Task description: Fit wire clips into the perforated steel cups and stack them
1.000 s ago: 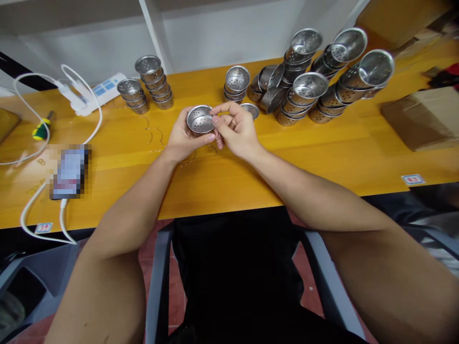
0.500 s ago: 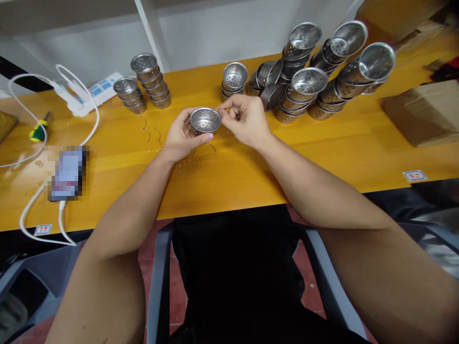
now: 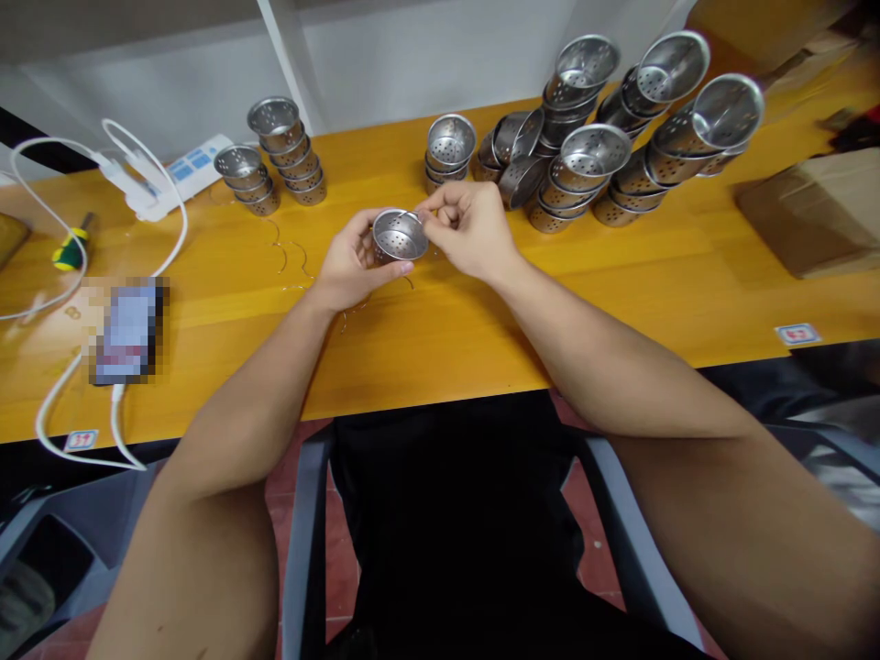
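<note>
Over the table (image 3: pixel 454 344), the left hand (image 3: pixel 349 264) curls around a holed metal cup (image 3: pixel 402 240) while the right hand (image 3: pixel 471 229) pinches a thin wire (image 3: pixel 408 214) at its rim, about one o'clock, so this cup looks unfinished. Loose wires (image 3: pixel 303 257) lie at nine o'clock from it; small stacks (image 3: pixel 297 154) stand at ten and a bigger group (image 3: pixel 588 174) at two, finished or not I cannot tell.

Phone (image 3: pixel 129 325): screen obscured by pixelation. Cup (image 3: pixel 400 236): lower wall partly hidden by the left hand (image 3: pixel 349 261). Cardboard box (image 3: pixel 818 215): cut off at right.
</note>
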Available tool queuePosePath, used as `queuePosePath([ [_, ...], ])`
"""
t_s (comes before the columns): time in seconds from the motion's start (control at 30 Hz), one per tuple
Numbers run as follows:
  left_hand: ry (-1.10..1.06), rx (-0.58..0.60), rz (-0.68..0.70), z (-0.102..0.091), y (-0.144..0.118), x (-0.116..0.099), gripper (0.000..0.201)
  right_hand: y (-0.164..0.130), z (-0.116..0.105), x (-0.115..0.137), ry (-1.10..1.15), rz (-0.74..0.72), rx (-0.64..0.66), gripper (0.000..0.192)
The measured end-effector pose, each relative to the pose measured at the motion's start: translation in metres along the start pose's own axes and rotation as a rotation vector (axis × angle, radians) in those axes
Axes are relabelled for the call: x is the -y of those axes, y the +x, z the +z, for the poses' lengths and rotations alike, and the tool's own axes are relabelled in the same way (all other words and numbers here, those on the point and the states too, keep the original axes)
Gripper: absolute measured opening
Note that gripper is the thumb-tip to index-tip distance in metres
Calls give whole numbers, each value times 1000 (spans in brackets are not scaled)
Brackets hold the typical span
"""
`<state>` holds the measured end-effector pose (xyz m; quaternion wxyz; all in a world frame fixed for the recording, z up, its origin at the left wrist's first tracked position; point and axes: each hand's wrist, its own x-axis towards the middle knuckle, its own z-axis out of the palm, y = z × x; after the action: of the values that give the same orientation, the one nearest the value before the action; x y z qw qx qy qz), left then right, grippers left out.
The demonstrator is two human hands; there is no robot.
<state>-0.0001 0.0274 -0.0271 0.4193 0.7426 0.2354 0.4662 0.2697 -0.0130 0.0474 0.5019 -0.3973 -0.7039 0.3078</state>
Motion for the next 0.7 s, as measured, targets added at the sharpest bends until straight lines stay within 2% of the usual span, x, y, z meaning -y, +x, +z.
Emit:
queuePosePath([
  [0.2,74,-3,-33,7,-1,-21,118,-2,8,-4,48,4,-38,30],
  [0.33,171,0,-9,18,-4,-35,116,-7,19,-2,73,11,-58,27],
  [0.43,181,3,22,27,-5,-33,123,-10,25,-1,103,8,-48,22],
  [0.57,170,-47,8,30,-6,-28,108,-11,28,3,150,31,-20,21],
  [0.7,144,-67,-73,26,-5,-31,99,-8,19,15,203,55,44,19],
])
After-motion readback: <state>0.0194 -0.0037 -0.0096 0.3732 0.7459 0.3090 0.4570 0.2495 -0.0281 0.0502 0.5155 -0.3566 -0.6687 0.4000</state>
